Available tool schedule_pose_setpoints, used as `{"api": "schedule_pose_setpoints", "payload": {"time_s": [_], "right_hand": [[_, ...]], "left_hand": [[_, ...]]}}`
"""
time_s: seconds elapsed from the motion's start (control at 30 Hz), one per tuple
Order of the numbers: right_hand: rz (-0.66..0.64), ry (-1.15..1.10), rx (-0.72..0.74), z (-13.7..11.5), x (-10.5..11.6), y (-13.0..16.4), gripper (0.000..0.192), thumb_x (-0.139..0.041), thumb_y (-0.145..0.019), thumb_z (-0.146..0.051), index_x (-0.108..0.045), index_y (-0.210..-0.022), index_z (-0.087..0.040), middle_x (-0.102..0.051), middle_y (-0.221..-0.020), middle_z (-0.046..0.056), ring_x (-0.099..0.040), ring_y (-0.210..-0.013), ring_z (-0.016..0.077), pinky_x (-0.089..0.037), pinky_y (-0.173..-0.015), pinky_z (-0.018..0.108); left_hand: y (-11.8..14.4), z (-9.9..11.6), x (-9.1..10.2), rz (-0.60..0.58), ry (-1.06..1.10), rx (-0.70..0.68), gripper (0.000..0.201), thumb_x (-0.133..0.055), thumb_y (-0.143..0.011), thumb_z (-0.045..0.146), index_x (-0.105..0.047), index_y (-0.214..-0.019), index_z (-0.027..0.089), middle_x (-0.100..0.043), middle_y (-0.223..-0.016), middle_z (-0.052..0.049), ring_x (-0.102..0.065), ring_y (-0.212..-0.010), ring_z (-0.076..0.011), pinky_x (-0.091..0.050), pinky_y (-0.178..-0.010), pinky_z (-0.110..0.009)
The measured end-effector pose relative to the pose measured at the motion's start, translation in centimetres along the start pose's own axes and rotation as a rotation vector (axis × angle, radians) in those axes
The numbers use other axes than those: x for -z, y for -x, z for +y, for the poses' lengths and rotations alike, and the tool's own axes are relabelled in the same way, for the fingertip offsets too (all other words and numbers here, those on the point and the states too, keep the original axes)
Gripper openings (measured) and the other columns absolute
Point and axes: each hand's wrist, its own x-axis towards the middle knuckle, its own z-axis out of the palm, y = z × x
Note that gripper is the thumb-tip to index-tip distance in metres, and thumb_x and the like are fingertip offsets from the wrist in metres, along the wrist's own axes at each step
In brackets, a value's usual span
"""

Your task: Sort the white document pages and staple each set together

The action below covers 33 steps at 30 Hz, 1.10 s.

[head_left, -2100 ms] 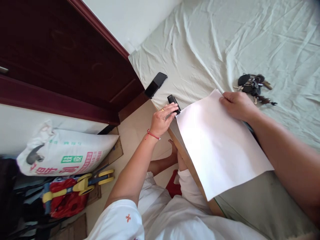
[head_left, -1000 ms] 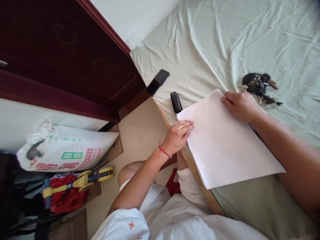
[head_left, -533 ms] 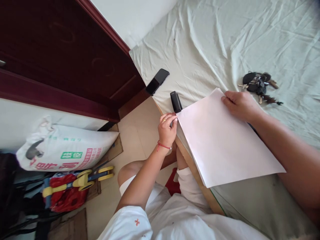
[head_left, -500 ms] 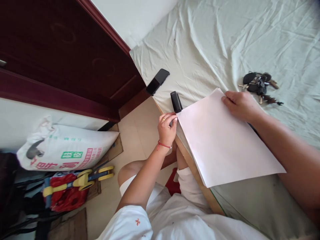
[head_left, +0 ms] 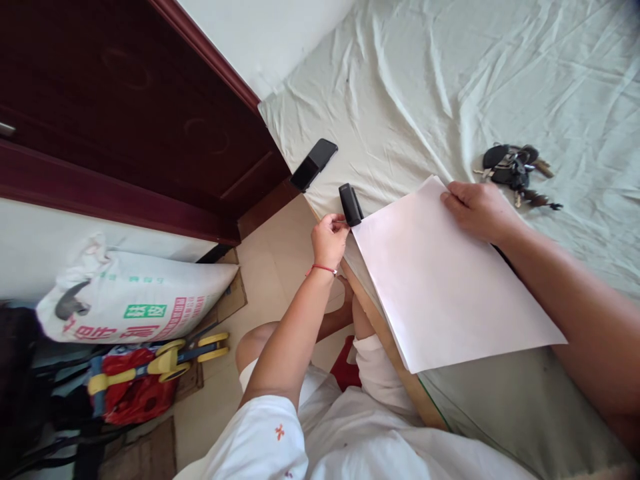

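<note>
While I watch through the head view, the white paper sheets (head_left: pixel 450 287) lie flat on the pale cloth (head_left: pixel 425 87), along its near edge, between the two hands. At least two sheets, going by the doubled edge at the far corner; exact count, can't tell. Right hand (head_left: pixel 480 212) has them by the far right edge, thumb on top, other fingers mostly out of sight, so I read it as a light pinch. Left hand (head_left: pixel 330 239) is at the left corner, its fingers bunched narrow just beside the near end of the black stapler (head_left: pixel 351 203); whether they pinch paper or stapler, I can't tell. Stapler meets that left corner; whether the paper is inside its mouth is hidden from me.

Handling, my guess: paper very light, limp, easy to crease, and the sheets probably slide on each other. I'd hold by the edges, thumb above and fingers below, both layers together, no hard squeeze mid-page. Stapler looks rigid and smooth, likely much heavier than the paper; I'd take it around its body, clear of the end at the paper. Soft, wrinkled cloth likely gives under pressure. Phone (head_left: pixel 314 165) far left, keys (head_left: pixel 515 170) far right, both apart from the paper.
</note>
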Motion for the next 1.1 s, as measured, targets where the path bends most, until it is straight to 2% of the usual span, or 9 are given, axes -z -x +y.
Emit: {"api": "schedule_pose_setpoints", "payload": {"time_s": [0.17,0.23,0.3,0.4,0.47,0.7,0.87,1.0,1.1], "right_hand": [[0.004,0.0,-0.002,0.0,-0.1,-0.1,0.032,-0.048,-0.097,-0.032,-0.033,-0.07,-0.025,-0.04,-0.062,0.0,-0.039,-0.061,0.0179,-0.028,-0.066,0.033],[-0.001,-0.002,-0.009,0.0,-0.1,0.0,0.032,-0.048,-0.097,-0.032,-0.034,-0.07,-0.025,-0.041,-0.062,0.0,-0.039,-0.061,0.0177,-0.028,-0.066,0.032],[-0.008,-0.007,-0.011,0.0,0.0,0.0,0.031,-0.048,-0.098,-0.032,-0.034,-0.07,-0.024,-0.042,-0.063,0.0,-0.039,-0.061,0.0175,-0.029,-0.066,0.032],[-0.005,-0.004,-0.005,0.0,0.0,0.1,0.031,-0.048,-0.098,-0.032,-0.034,-0.071,-0.024,-0.042,-0.063,0.0,-0.039,-0.062,0.0176,-0.028,-0.066,0.032],[0.008,0.003,0.0,0.0,0.0,0.1,0.032,-0.048,-0.097,-0.032,-0.033,-0.07,-0.025,-0.041,-0.062,0.0,-0.039,-0.062,0.018,-0.028,-0.066,0.033],[-0.005,0.001,-0.009,-0.2,0.0,0.0,0.03,-0.048,-0.097,-0.031,-0.034,-0.07,-0.025,-0.042,-0.063,0.001,-0.04,-0.063,0.0193,-0.028,-0.066,0.033],[-0.022,0.002,-0.028,-0.2,0.1,0.0,0.03,-0.048,-0.097,-0.031,-0.035,-0.071,-0.025,-0.04,-0.064,0.0,-0.039,-0.062,0.0184,-0.029,-0.067,0.033],[-0.031,-0.069,0.044,0.0,0.1,0.1,0.033,-0.049,-0.098,-0.032,-0.035,-0.07,-0.024,-0.041,-0.062,-0.001,-0.04,-0.061,0.0161,-0.031,-0.067,0.032],[-0.076,-0.203,0.106,0.3,0.2,0.4,0.038,-0.051,-0.1,-0.038,-0.035,-0.068,-0.023,-0.037,-0.06,-0.003,-0.037,-0.059,0.0136,-0.032,-0.064,0.031]], "left_hand": [[0.7,0.8,0.1,0.08,-0.086,-0.092,0.012,-0.07,-0.086,0.02,-0.071,-0.097,0.02,-0.078,-0.084,-0.003,-0.071,-0.071,-0.0166,-0.061,-0.076,-0.033],[1.6,1.8,0.6,0.143,-0.155,-0.204,0.014,-0.066,-0.09,0.02,-0.072,-0.103,0.022,-0.08,-0.096,-0.005,-0.072,-0.08,-0.0179,-0.062,-0.083,-0.035],[2.4,2.9,1.2,0.179,-0.208,-0.357,0.019,-0.059,-0.095,0.019,-0.073,-0.106,0.023,-0.08,-0.111,-0.008,-0.075,-0.099,-0.0217,-0.061,-0.096,-0.04],[3.2,3.9,2.1,0.112,-0.281,-0.568,0.036,-0.045,-0.099,0.013,-0.077,-0.11,0.026,-0.081,-0.124,-0.006,-0.071,-0.127,-0.0226,-0.053,-0.116,-0.047],[3.3,4.0,2.2,0.045,-0.325,-0.632,0.045,-0.039,-0.099,0.01,-0.08,-0.112,0.027,-0.082,-0.125,-0.004,-0.071,-0.131,-0.0207,-0.051,-0.12,-0.049],[3.0,2.2,1.5,-0.042,-0.328,-0.599,0.051,-0.043,-0.092,0.003,-0.084,-0.109,0.03,-0.083,-0.125,-0.002,-0.075,-0.127,-0.0209,-0.052,-0.119,-0.052],[2.4,3.0,1.7,-0.069,-0.323,-0.573,0.05,-0.046,-0.087,-0.001,-0.085,-0.1,0.028,-0.085,-0.118,-0.001,-0.078,-0.121,-0.0214,-0.06,-0.109,-0.049],[2.9,4.4,2.0,-0.04,-0.246,-0.532,0.042,-0.048,-0.093,0.004,-0.083,-0.104,0.025,-0.084,-0.119,-0.003,-0.078,-0.12,-0.0199,-0.06,-0.111,-0.043],[5.0,4.5,1.9,0.079,-0.162,-0.432,0.031,-0.05,-0.105,0.022,-0.076,-0.121,0.024,-0.079,-0.132,-0.009,-0.071,-0.13,-0.0223,-0.056,-0.115,-0.044]]}}
